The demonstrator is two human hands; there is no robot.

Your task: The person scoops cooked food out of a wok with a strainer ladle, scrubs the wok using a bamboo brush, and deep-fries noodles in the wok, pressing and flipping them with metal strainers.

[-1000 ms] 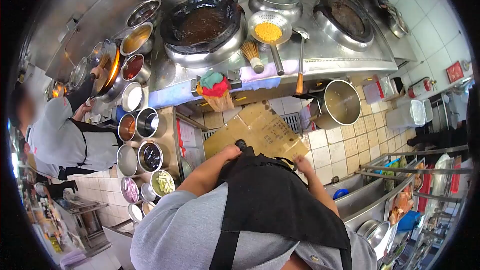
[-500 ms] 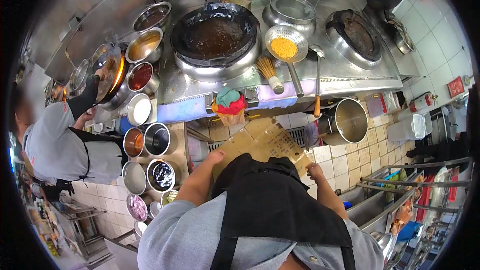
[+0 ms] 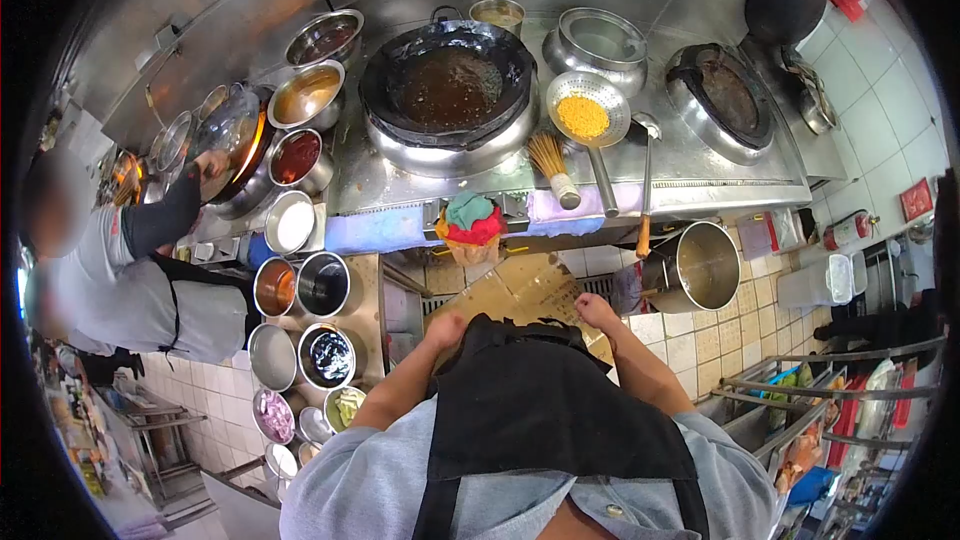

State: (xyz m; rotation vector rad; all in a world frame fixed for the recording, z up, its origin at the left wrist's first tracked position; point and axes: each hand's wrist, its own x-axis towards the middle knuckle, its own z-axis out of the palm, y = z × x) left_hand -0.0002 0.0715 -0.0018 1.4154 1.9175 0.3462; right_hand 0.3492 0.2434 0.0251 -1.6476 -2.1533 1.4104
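Observation:
My left hand [image 3: 446, 330] hangs in front of me at the left edge of my black apron [image 3: 560, 395], fingers curled in, with nothing seen in it. My right hand [image 3: 596, 310] is out on the other side, loosely closed, and nothing shows in it either. Both hands appear over a flattened cardboard sheet [image 3: 515, 285] lying on the floor. Ahead on the stove, a large black wok [image 3: 450, 90] contains dark liquid. To its right, a perforated strainer [image 3: 603, 180] with yellow bits rests by a bamboo brush [image 3: 550, 160] and a wooden-handled ladle [image 3: 646, 175].
At left, a co-worker [image 3: 150, 270] bends over another wok [image 3: 230, 135] with flame at its rim. Metal pots of sauces [image 3: 275, 285] line the left counter. A tall pot [image 3: 708, 255] stands at right. Folded cloths [image 3: 468, 215] sit at the stove's front edge.
My right hand has moved inward and up, closer to my left hand. My left hand has shifted slightly right. The view has moved a little, and the co-worker's arm has changed position.

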